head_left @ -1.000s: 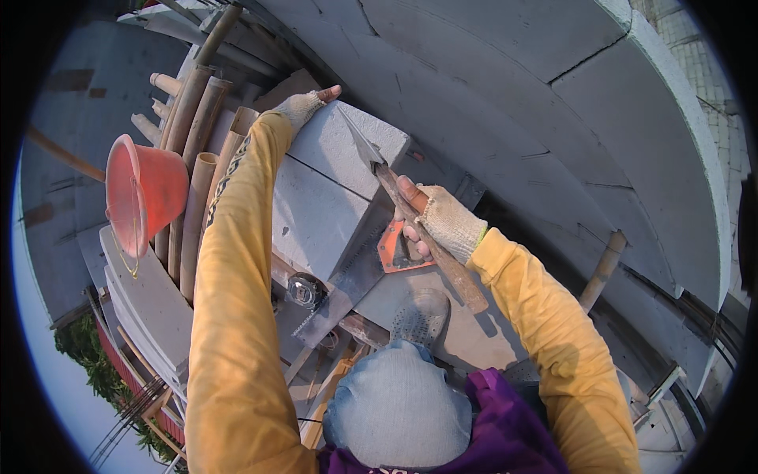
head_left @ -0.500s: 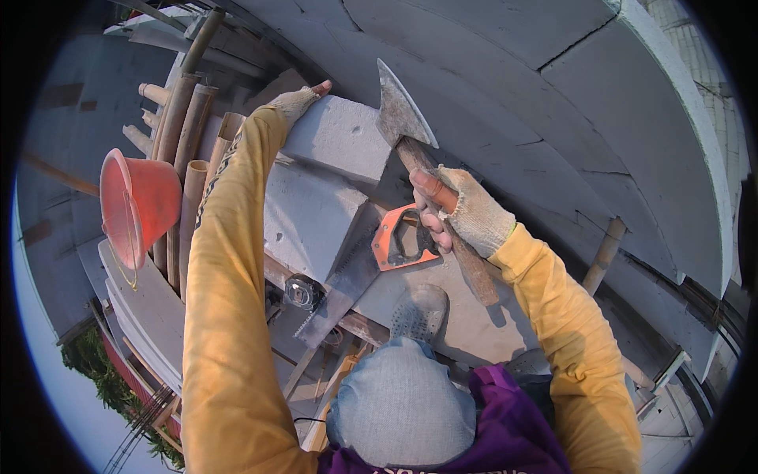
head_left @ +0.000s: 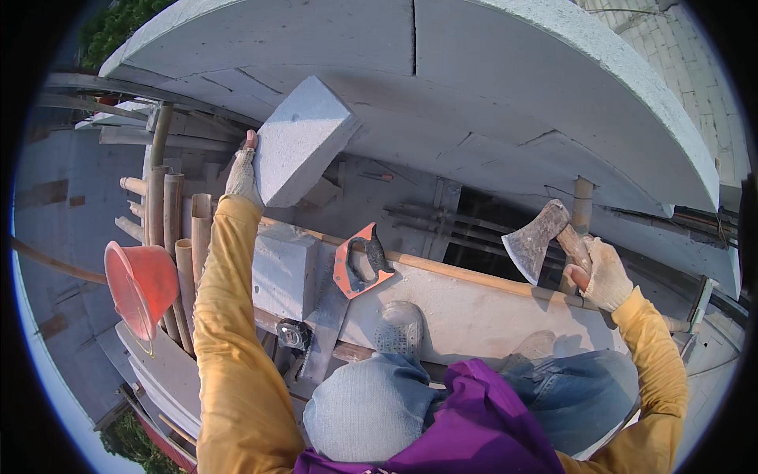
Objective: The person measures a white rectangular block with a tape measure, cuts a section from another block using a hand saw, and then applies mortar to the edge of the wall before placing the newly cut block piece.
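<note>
My left hand (head_left: 243, 175), in a knitted work glove with bare fingertips, grips the left side of a light grey concrete block (head_left: 304, 142). The block is raised and tilted against the backdrop of the wall; its underside and my other fingers are hidden. Out to the right, my right hand (head_left: 608, 275), gloved the same way, is closed around the wooden handle of a hatchet (head_left: 537, 241), its worn blade toward the left. A handsaw (head_left: 365, 261) with an orange and black handle lies near my foot, beside a second grey block (head_left: 283, 268).
A long grey block wall (head_left: 489, 103) curves across the far side. Bamboo poles (head_left: 172, 213) stand at left with a red bucket (head_left: 144, 286) by them. A black tape measure (head_left: 294, 334) sits below the second block. Beyond the plank's wooden edge (head_left: 474, 275) is a dark gap.
The concrete block has come up off the other block, tilting in my left hand. My right hand has swung the hatchet away to the right and lower. The view has turned.
</note>
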`<action>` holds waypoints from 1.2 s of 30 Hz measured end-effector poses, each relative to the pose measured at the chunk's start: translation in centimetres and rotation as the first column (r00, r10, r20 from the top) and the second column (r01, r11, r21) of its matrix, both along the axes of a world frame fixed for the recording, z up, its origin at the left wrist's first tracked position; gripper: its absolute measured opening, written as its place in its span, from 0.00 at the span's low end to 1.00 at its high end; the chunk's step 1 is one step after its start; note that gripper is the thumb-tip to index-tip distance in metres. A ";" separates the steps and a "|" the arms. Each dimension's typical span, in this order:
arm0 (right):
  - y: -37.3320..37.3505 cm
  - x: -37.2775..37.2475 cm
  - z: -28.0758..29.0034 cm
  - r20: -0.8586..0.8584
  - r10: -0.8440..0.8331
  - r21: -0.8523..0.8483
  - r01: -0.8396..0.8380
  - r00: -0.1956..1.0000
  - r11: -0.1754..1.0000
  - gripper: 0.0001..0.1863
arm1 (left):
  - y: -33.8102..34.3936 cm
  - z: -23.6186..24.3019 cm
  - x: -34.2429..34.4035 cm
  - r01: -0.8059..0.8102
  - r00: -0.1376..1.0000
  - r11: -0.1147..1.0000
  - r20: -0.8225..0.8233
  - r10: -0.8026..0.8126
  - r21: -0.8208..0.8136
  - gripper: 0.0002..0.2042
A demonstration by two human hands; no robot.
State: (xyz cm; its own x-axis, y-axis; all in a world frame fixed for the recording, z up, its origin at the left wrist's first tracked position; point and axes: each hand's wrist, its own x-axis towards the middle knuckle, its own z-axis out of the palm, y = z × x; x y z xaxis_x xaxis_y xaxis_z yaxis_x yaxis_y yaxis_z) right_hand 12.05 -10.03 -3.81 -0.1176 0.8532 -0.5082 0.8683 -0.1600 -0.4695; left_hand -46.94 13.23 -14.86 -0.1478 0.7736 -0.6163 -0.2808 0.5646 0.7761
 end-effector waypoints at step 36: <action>-45.9 2.2 30.5 0.379 -0.889 -0.563 0.826 0.255 -0.004 0.21 | -15.5 34.7 36.5 0.857 -0.436 0.137 -0.841 -0.319 -0.497 0.51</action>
State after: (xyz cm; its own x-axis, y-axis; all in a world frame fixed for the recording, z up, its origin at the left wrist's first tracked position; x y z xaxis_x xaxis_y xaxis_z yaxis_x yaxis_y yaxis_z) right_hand 14.23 -55.90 26.69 0.4197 -0.1308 -0.8982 -0.1468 -0.9863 0.0750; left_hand -10.42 -2.24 19.84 0.5592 0.7307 -0.3917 0.8187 -0.5611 0.1220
